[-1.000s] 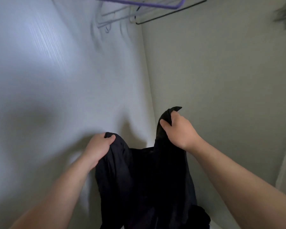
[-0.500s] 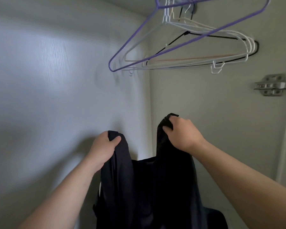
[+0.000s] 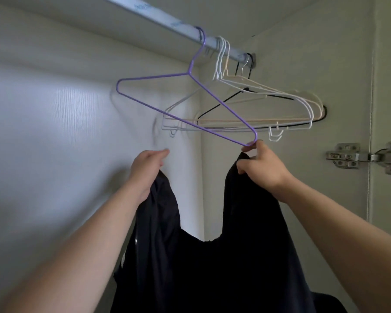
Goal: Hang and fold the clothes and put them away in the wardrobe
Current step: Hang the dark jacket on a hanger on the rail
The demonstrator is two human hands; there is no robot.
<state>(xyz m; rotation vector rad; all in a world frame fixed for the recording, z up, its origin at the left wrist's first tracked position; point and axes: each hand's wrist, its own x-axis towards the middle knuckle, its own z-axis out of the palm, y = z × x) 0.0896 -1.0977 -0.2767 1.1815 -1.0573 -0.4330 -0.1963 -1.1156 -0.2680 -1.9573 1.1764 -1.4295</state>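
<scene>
the black garment (image 3: 212, 263) hangs between both hands, gripped at its two shoulder ends and drooping below the fingers. half a second ago both fists were lower, well under the hangers. now they are up, and the right hand (image 3: 264, 170) keeps its lower fingers clamped on the cloth while thumb and forefinger tips touch the near corner of the purple hanger (image 3: 191, 66), seemingly pinching it. the left hand (image 3: 146, 168) is curled round the other shoulder, its forefinger poking forward and touching nothing.

my read is that the hanging step has begun: the hanger is picked out but still hooked on the rail (image 3: 163, 19) and not yet threaded into the garment.

up and beyond the right fingertips, the other wire hangers (image 3: 222, 48), white, peach and black, bunch together at the rail's far end. right of that hand, a metal hinge (image 3: 348, 155) sits on the side wall (image 3: 303, 64). the pale, wood-grained back panel (image 3: 54, 132) spreads behind and left of the left fingers.
</scene>
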